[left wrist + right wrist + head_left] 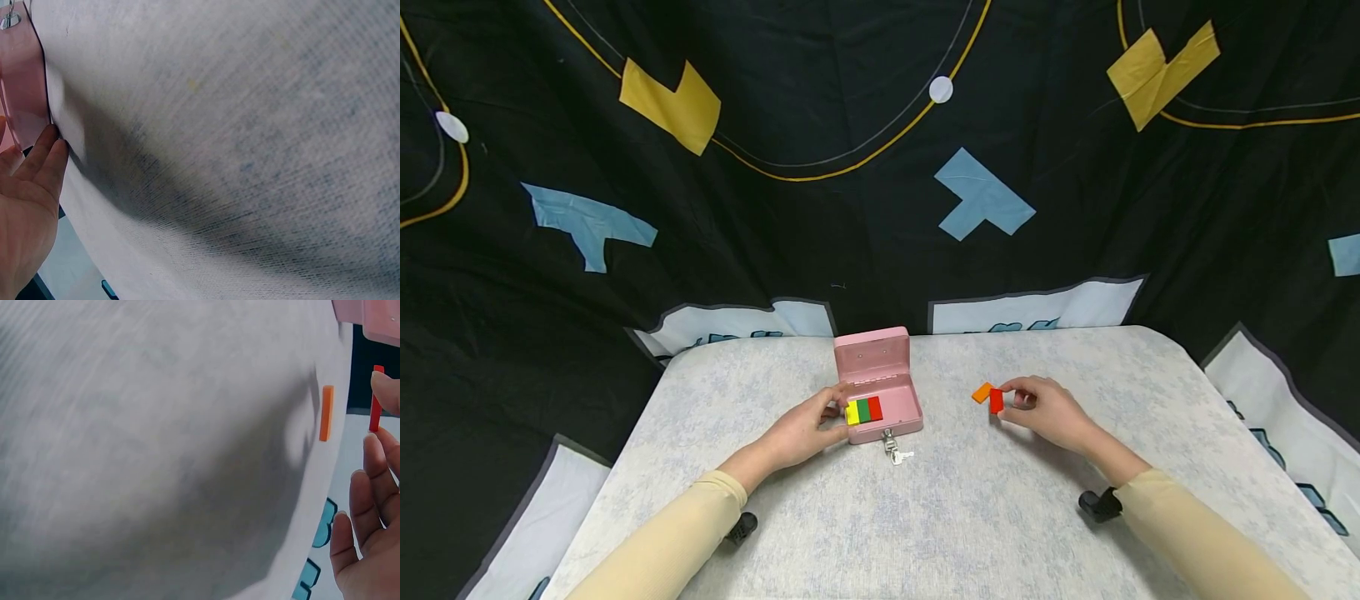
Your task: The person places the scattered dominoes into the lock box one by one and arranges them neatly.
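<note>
A pink cash box (906,403) stands with its lid up. Inside, along its left part, lie a yellow block (852,412), a green block (863,410) and a red block (876,407), side by side. My left hand (805,427) rests against the box's left side, thumb near the front corner and index finger at the rim. To the right of the box, my right hand (1048,408) pinches another flat red block (996,401) upright between thumb and fingers. An orange block (982,392) lies on the table just behind it, edge-on in the right wrist view.
From the box's front lock (889,440) hang keys (898,457) over the pale patterned tablecloth (910,533). Behind the table's far edge hangs a black cloth (820,242) with yellow, blue and white shapes.
</note>
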The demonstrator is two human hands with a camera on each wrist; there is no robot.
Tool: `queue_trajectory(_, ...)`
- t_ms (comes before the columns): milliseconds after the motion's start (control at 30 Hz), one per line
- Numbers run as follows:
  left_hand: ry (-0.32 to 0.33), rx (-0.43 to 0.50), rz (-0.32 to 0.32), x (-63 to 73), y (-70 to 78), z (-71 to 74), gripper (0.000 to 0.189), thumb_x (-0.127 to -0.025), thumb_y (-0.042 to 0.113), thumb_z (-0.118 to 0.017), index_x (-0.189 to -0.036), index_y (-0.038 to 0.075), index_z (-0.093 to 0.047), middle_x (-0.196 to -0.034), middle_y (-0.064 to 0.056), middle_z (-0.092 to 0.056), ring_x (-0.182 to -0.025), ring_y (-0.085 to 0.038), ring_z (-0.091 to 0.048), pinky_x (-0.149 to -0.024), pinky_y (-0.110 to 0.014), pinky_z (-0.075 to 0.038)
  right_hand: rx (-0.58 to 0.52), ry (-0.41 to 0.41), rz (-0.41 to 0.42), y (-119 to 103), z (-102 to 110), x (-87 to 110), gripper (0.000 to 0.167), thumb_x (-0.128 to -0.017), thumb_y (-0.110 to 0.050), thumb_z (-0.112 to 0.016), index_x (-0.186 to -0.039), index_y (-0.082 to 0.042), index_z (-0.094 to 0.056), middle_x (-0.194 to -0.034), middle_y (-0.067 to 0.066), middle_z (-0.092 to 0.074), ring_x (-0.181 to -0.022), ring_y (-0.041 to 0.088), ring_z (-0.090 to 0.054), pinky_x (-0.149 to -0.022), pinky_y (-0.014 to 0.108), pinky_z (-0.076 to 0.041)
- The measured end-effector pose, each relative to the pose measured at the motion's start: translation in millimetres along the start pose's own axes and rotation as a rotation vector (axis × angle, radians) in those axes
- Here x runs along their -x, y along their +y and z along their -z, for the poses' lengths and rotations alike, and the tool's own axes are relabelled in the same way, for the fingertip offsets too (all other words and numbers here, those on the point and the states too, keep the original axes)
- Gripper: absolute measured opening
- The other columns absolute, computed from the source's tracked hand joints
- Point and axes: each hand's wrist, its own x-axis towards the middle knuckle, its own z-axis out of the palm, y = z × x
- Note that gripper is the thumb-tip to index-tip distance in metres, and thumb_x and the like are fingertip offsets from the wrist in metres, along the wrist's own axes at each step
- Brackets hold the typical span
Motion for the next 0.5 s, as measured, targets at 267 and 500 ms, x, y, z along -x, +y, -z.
queue_trajectory(267,-0.003,-0.017,0.001,-0.2,0.3,0.1,0.037,-0.095,0.035,-0.075,-0.12,0.016,-0.055,-0.165,0.003,-0.032,-0.128,-0.023,-0.058,-0.108,-0.045,-0.045,-0.019,-0.01,0.016,-15,-7,-11.3,0.038,-0.089,-0.031,-0.082,-0.122,-0.016,-0.071,-0.094,0.0,-0.059,-0.089,0.023,-0.051,-0.07,0.036,-0.044)
queue_trajectory(500,-0.001,-0.026,-0.014,-0.8,0.8,0.3,0.04,-0.095,0.036,-0.075,-0.124,0.015,-0.055,-0.165,0.002,-0.033,-0.127,-0.024,-0.058,-0.108,-0.045,-0.045,-0.016,-0.012,0.046,-28,-15,-19.1,0.039,-0.088,-0.032,-0.082,-0.122,-0.017,-0.071,-0.095,-0.002,-0.062,-0.092,0.022,-0.053,-0.078,0.038,-0.046)
